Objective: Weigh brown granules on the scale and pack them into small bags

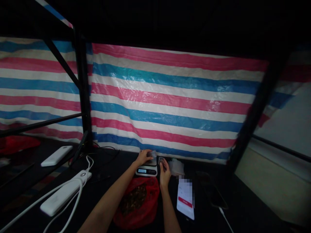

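Observation:
A small white digital scale (146,171) with a lit display stands on the dark surface. My left hand (143,157) is over its plate, fingers closed on a small clear plastic bag (153,154). To the right of the scale, my right hand (165,171) is closed around a small clear plastic piece (161,159), perhaps another bag; its contents are too dim to name. Between my forearms lies an open red plastic bag (152,202) holding many small brown pieces (133,199). A stack of clear plastic bags (177,167) lies just right of my right hand.
A lit phone (186,199) lies at the right, with a dark phone (216,195) on a white cable beyond it. White power strips (64,194) and cables are at the left. Black frame posts (82,84) stand before a striped plastic sheet (170,103).

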